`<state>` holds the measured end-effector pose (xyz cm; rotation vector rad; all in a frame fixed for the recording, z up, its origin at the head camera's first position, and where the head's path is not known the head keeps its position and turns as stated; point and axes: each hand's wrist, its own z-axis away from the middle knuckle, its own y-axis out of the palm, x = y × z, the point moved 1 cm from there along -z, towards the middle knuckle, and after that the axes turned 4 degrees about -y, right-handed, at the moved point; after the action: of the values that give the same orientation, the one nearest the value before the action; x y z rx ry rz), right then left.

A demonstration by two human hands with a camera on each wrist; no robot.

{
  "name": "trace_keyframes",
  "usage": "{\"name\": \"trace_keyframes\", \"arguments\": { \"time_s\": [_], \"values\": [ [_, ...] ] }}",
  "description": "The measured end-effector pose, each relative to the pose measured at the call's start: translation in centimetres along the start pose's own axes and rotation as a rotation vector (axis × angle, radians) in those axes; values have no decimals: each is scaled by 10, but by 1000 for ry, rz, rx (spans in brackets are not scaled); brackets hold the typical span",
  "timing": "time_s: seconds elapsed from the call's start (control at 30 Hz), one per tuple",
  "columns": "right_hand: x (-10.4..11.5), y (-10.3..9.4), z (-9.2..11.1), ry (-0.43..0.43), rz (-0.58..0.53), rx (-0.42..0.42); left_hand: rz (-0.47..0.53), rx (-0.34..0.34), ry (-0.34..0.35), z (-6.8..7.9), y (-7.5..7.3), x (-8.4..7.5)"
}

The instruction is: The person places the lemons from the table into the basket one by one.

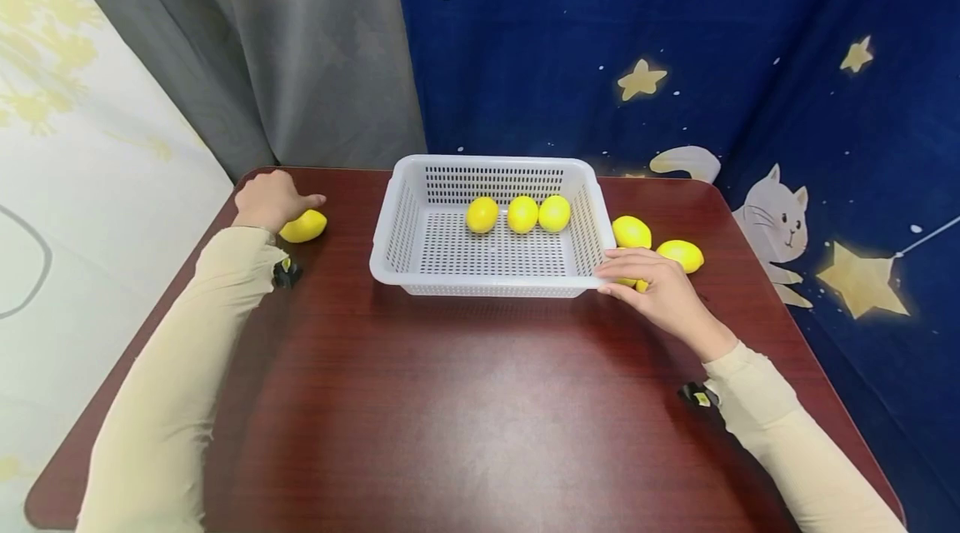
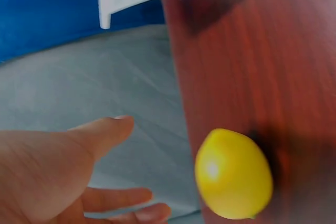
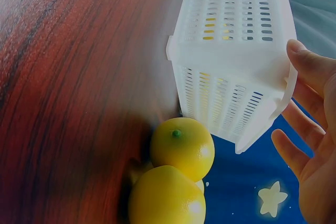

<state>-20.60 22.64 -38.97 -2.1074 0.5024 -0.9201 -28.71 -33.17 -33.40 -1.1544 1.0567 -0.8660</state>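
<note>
A white perforated plastic basket (image 1: 480,280) stands near the table's far edge, with a row of three yellow fruits (image 1: 522,215) inside. At its near right corner my right hand (image 1: 660,290) grips the rim; in the right wrist view the thumb lies on the rim's outside and fingers pass behind it. Several lemons lie beside that hand, including one lemon (image 1: 681,255) on the right; some are partly hidden by it. On the far left, my left hand (image 1: 270,201) hovers by a single lemon (image 1: 303,226), thumb spread and fingers apart from it in the left wrist view.
The dark red wooden table (image 1: 450,408) has rounded corners. Behind it hang a grey curtain (image 1: 330,50) and a blue curtain (image 1: 540,42) with stars and a cat. A pale patterned wall (image 1: 90,208) borders the left side.
</note>
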Motion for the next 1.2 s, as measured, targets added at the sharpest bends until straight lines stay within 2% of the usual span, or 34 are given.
{"name": "trace_keyframes", "arguments": {
  "time_s": [0.2,0.37,0.77,1.2],
  "values": [
    [1,0,0,-5,-3,-8,-60,52,-67,-1,18,14],
    [1,0,0,-7,-3,-10,-71,55,-74,-1,30,19],
    [1,0,0,5,1,2,-65,41,-43,-2,46,25],
    [-1,1,1,-9,5,-10,-46,-28,28,-3,58,32]
  ]
}}
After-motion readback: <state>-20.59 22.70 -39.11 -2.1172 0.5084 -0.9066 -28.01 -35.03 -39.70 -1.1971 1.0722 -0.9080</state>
